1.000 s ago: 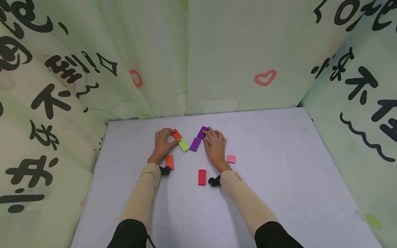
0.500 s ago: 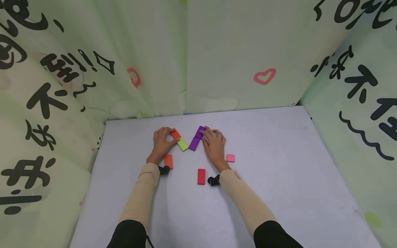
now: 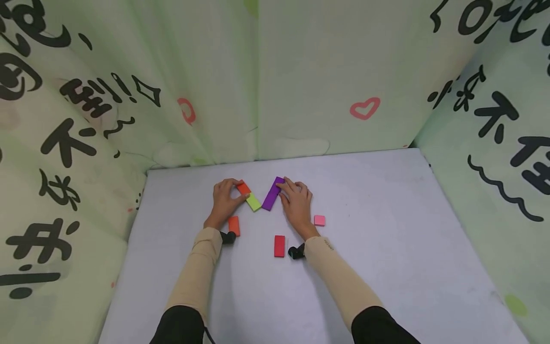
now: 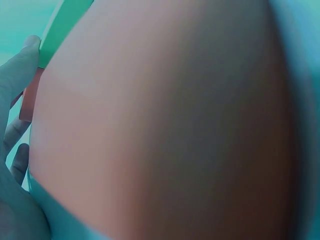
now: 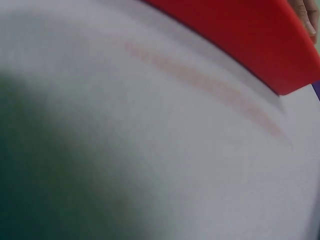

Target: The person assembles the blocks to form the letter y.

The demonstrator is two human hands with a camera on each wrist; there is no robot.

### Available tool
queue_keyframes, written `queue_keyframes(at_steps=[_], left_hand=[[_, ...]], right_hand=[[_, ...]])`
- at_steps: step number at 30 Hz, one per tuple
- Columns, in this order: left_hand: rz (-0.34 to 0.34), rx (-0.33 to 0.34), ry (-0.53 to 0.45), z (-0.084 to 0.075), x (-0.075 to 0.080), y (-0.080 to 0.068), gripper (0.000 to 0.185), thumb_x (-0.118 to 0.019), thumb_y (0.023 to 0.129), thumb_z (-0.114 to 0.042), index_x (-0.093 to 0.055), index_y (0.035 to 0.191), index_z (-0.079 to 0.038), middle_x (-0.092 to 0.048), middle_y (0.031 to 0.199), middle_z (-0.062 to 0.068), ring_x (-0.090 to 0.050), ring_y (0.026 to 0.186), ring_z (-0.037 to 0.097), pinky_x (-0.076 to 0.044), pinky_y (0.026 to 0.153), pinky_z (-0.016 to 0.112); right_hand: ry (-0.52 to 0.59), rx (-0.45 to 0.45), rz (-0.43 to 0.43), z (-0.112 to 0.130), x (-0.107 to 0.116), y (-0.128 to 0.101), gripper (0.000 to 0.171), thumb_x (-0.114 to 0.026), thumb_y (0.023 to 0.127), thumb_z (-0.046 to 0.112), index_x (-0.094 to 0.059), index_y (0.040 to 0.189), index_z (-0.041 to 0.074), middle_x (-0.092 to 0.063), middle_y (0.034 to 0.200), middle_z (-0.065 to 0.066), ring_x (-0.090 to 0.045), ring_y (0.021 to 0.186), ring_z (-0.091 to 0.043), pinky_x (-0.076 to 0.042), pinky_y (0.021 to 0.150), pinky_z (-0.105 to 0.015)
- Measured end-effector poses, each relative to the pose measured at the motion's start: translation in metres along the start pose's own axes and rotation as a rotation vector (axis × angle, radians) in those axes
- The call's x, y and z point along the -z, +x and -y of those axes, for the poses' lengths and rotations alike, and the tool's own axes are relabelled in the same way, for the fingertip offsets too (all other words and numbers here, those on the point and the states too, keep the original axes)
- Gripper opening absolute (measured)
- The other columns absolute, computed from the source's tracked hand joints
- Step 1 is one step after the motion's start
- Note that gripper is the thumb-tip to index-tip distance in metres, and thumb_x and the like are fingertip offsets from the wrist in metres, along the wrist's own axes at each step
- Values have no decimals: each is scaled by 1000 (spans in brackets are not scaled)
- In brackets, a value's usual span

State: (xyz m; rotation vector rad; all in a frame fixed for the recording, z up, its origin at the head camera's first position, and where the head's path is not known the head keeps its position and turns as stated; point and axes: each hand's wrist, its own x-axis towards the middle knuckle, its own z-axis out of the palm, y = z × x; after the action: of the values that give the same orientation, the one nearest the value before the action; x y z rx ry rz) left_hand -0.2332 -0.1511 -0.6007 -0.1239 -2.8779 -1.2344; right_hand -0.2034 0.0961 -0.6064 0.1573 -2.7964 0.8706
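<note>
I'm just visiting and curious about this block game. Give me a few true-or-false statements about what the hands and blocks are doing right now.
1. The left hand touches an orange block that adjoins a yellow-green block. True.
2. The right hand holds the pink block. False: its fingers rest on the purple blocks; the pink one lies untouched beside it.
3. A red block lies flat near the right wrist. True.
4. The purple blocks stand stacked in a tower. False: they lie flat, end to end.

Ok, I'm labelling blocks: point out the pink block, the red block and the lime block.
pink block [image 3: 320, 220], head view, middle of its top face.
red block [image 3: 280, 246], head view, centre of its top face.
lime block [image 3: 254, 202], head view, middle of its top face.
</note>
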Motion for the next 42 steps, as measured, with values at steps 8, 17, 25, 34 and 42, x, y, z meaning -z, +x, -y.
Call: queue_keyframes(at_steps=[8,17,25,34,42], left_hand=[[-1,-4,-17,1,0,0,45,-75,86,-37,-60,124,-19,-55,137,4,-31,137,31,-21,117,51],[-5,0,-13,0,3,2,46,-76,85,-36,-59,124,-18,-54,136,4,-32,135,31,-24,115,52],[16,20,-2,-1,3,4,47,-75,86,-39,-58,124,-18,-53,139,5,-31,136,31,-23,115,52],[18,28,-26,-2,3,-2,46,-74,86,-38,-59,125,-20,-52,140,4,-30,136,31,-22,116,51],[10,23,-20,-2,1,-1,46,-75,86,-36,-59,125,-19,-53,139,5,-30,137,32,-21,117,52]], right_hand=[[68,-17,-47,0,0,-1,38,-52,100,15,-57,137,23,-49,151,-1,-41,134,-29,-28,110,-52],[149,-12,-110,4,16,-6,35,-54,96,7,-60,130,12,-58,137,-9,-50,130,-30,-40,107,-50],[197,-8,-177,-2,38,-20,33,-57,94,3,-62,126,10,-62,130,-10,-53,125,-31,-41,105,-48],[220,-60,-177,-21,54,-53,33,-58,95,6,-62,127,11,-62,129,-8,-52,123,-30,-39,105,-48],[184,-80,-204,-39,69,-79,34,-57,90,4,-65,122,11,-64,126,-10,-51,120,-35,-36,98,-52]])
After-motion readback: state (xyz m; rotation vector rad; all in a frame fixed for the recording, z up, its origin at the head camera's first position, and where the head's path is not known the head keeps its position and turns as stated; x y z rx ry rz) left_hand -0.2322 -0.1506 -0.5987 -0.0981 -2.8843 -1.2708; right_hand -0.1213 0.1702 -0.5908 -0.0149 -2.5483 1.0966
